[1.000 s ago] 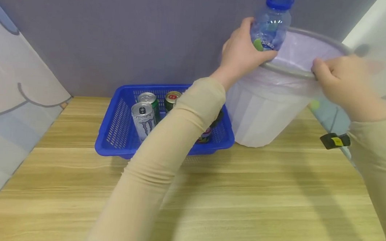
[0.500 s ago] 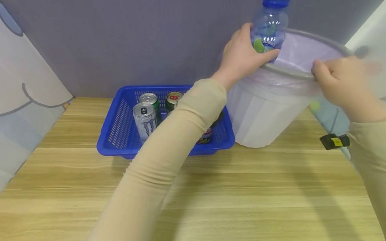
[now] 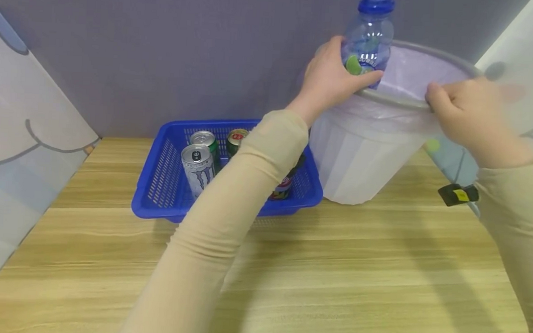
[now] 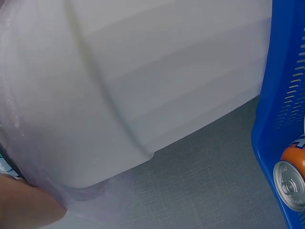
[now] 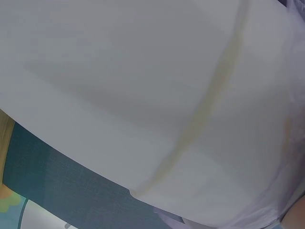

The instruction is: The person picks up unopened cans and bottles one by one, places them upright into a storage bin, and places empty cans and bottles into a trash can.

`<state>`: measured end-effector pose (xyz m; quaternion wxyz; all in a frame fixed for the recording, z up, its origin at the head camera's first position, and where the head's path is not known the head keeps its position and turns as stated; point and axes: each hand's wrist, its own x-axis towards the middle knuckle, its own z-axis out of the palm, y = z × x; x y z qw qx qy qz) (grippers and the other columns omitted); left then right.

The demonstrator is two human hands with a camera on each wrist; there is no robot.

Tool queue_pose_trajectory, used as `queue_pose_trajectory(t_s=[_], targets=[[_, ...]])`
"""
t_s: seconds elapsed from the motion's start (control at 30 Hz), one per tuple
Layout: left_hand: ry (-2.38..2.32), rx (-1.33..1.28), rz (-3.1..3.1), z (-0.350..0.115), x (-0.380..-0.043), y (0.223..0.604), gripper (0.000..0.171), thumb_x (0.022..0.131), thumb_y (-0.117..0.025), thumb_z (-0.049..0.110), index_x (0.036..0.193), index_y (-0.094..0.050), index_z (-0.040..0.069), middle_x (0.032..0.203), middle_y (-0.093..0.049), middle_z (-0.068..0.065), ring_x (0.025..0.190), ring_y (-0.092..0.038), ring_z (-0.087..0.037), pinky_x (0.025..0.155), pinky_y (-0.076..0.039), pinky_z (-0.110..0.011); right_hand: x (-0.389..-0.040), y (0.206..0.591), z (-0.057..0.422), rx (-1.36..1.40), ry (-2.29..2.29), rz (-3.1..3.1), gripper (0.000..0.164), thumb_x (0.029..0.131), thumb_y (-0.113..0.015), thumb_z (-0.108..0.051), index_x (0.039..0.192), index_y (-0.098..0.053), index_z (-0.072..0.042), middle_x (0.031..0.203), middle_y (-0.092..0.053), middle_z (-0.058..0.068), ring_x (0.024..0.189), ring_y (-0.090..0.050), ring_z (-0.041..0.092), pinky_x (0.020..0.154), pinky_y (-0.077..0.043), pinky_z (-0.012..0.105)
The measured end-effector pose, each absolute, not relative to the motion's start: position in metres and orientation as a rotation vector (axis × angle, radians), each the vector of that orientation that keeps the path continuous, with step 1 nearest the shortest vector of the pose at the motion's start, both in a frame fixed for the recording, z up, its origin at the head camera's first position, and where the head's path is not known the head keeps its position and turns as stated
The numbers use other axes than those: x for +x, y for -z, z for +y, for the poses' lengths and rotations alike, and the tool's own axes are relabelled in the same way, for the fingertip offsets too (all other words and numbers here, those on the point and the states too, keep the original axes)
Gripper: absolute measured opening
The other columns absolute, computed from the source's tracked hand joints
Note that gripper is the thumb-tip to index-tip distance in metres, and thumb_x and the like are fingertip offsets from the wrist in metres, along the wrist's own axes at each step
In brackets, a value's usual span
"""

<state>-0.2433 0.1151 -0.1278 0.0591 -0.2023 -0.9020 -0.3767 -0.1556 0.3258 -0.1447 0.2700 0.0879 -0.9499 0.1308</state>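
A white trash bin (image 3: 357, 156) with a grey rim and a thin pale lilac liner stands on the table at the right. My left hand (image 3: 327, 79) grips its left rim, thumb extending over the inside; in the left wrist view part of this hand (image 4: 26, 205) lies against the liner. A clear bluish plastic bottle (image 3: 368, 41) with a blue cap sticks upright out of the bin, right beside the left thumb, its base hidden. My right hand (image 3: 473, 114) grips the front right rim, fingers curled and thumb near the inner edge.
A blue plastic basket (image 3: 157, 181) left of the bin holds several drink cans, among them a white can (image 3: 198, 170); my left sleeve covers part of it. Grey wall (image 3: 163, 55) rises behind the wooden table (image 3: 310, 289). A black strap (image 3: 457, 195) hangs by the right sleeve.
The view shifts slightly. Both hands keep hold of the rim, and the bottle leans or shifts a little to the left.
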Motion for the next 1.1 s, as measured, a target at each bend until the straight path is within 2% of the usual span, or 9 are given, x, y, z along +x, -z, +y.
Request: queue_pose_trajectory(t_s=[0.4,0.9,1.1], targets=[[1.073,-0.682,-2.691,0.116,-0.244,0.134,0.062,0.084,-0.061,0.053,0.134,-0.046,0.020,0.132,-0.051,0.008,0.121,-0.044,-0.003,0.096,-0.033,-0.016,-0.156,0.148,0.328,0.242,-0.385,-2.560,0.051,0.095,-0.033,-0.027,0.048,-0.030,-0.007,0.039,-0.025,-0.001,0.039,-0.020,0.008,0.043,-0.019,0.025],[1.051,-0.714,-2.674,0.115,-0.246,0.136,0.051,0.087,-0.058,0.051,0.127,-0.053,0.020,0.128,-0.056,0.007,0.119,-0.048,-0.006,0.096,-0.032,-0.017,-0.159,0.148,0.328,0.263,-0.390,-2.548,0.051,0.095,-0.033,-0.027,0.048,-0.030,-0.007,0.039,-0.024,-0.003,0.039,-0.021,0.008,0.044,-0.019,0.024],[0.973,-0.807,-2.629,0.112,-0.248,0.139,0.044,0.091,-0.052,0.047,0.123,-0.056,0.017,0.129,-0.057,0.006,0.121,-0.047,-0.006,0.100,-0.028,-0.016,-0.161,0.147,0.328,0.254,-0.395,-2.558,0.051,0.095,-0.033,-0.027,0.048,-0.031,-0.007,0.039,-0.024,-0.002,0.039,-0.021,0.008,0.043,-0.019,0.024]])
